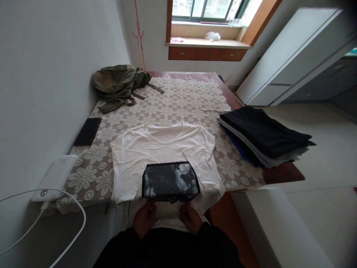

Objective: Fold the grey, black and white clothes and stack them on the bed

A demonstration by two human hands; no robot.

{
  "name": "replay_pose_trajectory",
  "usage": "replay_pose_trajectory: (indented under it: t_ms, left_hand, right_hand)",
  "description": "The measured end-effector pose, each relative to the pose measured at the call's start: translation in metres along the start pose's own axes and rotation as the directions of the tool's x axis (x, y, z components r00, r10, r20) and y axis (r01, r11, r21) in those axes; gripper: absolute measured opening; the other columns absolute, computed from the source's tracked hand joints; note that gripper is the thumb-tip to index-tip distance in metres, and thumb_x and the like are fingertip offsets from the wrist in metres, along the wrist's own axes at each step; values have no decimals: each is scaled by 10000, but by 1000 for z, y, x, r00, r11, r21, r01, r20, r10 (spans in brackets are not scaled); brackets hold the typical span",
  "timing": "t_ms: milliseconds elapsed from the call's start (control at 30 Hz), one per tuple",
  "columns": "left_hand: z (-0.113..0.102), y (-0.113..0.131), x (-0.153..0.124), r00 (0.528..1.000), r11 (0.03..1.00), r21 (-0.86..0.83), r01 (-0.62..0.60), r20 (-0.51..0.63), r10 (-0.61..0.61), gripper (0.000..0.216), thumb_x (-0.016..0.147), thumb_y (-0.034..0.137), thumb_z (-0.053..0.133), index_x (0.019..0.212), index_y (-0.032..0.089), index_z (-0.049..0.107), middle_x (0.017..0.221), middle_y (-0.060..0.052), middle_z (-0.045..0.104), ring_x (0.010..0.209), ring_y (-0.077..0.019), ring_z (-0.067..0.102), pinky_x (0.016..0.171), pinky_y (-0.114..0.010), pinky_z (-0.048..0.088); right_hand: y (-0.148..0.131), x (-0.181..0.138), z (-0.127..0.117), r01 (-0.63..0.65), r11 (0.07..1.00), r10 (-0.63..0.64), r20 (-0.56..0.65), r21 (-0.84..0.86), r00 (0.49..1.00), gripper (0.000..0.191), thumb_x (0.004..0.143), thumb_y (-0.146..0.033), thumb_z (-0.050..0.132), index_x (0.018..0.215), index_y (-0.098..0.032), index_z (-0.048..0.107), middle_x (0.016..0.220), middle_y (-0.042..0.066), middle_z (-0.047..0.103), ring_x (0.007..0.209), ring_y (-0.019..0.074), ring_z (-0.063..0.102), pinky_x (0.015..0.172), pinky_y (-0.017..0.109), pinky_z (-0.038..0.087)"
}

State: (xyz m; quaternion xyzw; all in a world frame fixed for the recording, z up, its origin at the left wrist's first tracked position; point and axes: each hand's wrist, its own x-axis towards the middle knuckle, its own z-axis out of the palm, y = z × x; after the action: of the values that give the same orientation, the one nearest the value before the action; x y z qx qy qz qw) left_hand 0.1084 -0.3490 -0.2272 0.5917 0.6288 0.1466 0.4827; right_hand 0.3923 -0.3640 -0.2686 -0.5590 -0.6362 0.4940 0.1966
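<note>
A white T-shirt [166, 143] with a dark printed panel [167, 182] lies spread on the table, its sleeves angled inward and its neckline facing away from me. The lower part of the shirt hangs over the near table edge. My left hand [144, 219] is at the bottom left of the print, fingers curled and closed on the shirt cloth. My right hand [191, 217] grips the cloth in the same way at the bottom right of the print. Both fingertips are dim and partly hidden against the fabric.
A floral lace tablecloth [170, 100] covers the table. Folded dark and grey clothes [264, 134] are stacked at the right edge. A green backpack [119, 83], a black phone [88, 131] and a white power bank [55, 176] with a cable [83, 216] line the left side.
</note>
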Motion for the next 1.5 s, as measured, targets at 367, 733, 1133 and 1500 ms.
replay_pose_trajectory:
  t_ms: [367,733,1133,1500]
  left_hand:
    - [-7,-13,11,982,987,-14,163,-95,-163,538,959,619,375,831,212,703,795,-57,800,840,-252,758,804,-351,506]
    - [-5,-17,11,966,963,90,252,-82,-245,699,962,666,284,607,216,683,673,-77,765,744,-257,741,726,-352,460]
    - [-4,-20,4,948,960,-8,281,-155,-278,814,964,722,173,552,233,677,639,-91,754,723,-270,735,752,-375,482]
    - [-4,-19,-13,986,968,196,156,-87,-141,618,951,651,375,685,214,722,731,-73,763,800,-256,731,760,-343,461]
  right_hand:
    - [6,12,4,-252,927,302,-155,277,941,678,866,-835,403,737,-208,628,674,84,705,628,254,667,628,372,521]
    - [30,23,12,-453,837,497,-81,307,864,830,850,-911,216,620,-217,608,533,95,667,435,193,586,450,312,443]
    - [44,23,17,-431,834,482,-77,344,873,834,830,-934,214,618,-228,605,523,97,666,418,199,584,428,320,429]
    - [38,9,12,-260,960,271,-126,101,954,648,869,-793,409,668,-219,634,598,51,673,588,207,622,587,316,483]
